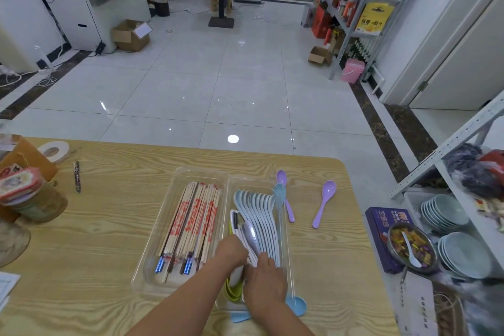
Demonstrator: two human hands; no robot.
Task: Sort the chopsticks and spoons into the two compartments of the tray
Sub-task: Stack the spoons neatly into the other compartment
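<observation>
Wood-grain table (95,240) bears the tray (200,172) — glossy tiled floor (218,76) beyond.

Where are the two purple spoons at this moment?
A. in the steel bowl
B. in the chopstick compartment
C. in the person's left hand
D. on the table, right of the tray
D: one purple spoon and the other lie on the table, outside the tray.

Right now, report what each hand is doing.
Left hand: grips the pale blue plastic spoons by their handles.
Right hand: rests on those handles; grip cannot be told.
</observation>
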